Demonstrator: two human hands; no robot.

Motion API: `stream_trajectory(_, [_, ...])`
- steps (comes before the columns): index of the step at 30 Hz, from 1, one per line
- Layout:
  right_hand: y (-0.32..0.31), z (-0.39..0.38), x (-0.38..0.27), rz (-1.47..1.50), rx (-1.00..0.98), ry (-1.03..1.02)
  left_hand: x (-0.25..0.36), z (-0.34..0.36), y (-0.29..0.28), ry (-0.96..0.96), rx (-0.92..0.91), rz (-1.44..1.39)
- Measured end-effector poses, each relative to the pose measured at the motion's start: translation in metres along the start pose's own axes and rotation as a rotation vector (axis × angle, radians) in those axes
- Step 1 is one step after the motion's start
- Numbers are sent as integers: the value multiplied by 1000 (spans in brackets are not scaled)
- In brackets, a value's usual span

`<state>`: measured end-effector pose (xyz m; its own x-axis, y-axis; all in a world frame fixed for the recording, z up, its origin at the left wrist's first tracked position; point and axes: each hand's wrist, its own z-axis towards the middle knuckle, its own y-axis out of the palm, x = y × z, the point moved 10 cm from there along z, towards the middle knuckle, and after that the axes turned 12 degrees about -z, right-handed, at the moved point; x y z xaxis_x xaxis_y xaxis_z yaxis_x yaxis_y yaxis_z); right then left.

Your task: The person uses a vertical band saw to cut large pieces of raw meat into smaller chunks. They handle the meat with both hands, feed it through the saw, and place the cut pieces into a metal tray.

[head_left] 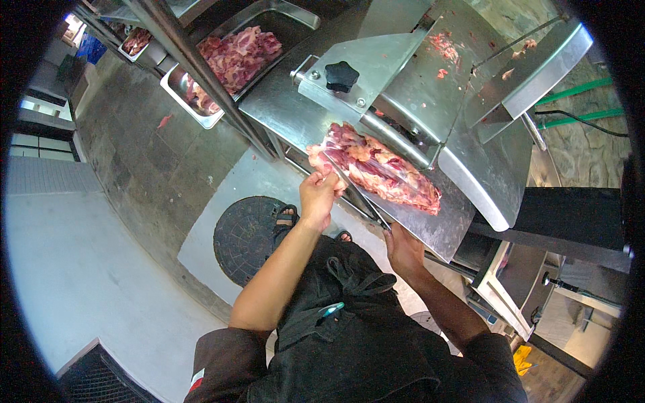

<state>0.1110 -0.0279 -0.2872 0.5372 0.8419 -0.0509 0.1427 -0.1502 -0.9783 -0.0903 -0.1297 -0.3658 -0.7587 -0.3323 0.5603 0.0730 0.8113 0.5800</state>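
Note:
A long piece of raw red meat with pale fat [383, 171] lies slantwise on the steel table [430, 232] of a machine. My left hand [318, 200] is closed on the meat's near left end, gripping a flap of it at the table's edge. My right hand [404, 250] is wrapped round the handle of a long knife [363, 201]. The blade points up and left along the meat's near side, with its tip by the flap close to my left fingers. The handle is mostly hidden inside my right hand.
Beyond the meat stand a steel guide plate with a black star-shaped knob [341, 76] and a curved steel part [476, 185]. Meat scraps [443, 46] dot the machine's far surface. At upper left, a steel pan [295, 12] and a smaller tray [212, 121] hold meat pieces beside metal posts.

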Motion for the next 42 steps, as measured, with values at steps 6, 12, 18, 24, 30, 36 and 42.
stream_trajectory(6, [13,42,-24,162,-97,16,5,6,-3,-10,1,104])
stream_trajectory(12, [14,55,-35,201,19,-38,20,8,-5,-45,36,173])
stream_trajectory(18, [25,39,-26,164,-8,8,26,5,-6,-100,68,244])
stream_trajectory(24, [46,81,-62,344,-63,60,36,6,-7,-111,29,246])
stream_trajectory(30, [54,41,-41,219,-202,127,51,14,-12,-116,48,332])
stream_trajectory(36, [42,90,-84,392,135,88,53,14,-8,-153,21,466])
stream_trajectory(42, [68,50,-57,254,-69,148,81,24,-11,-158,4,411])
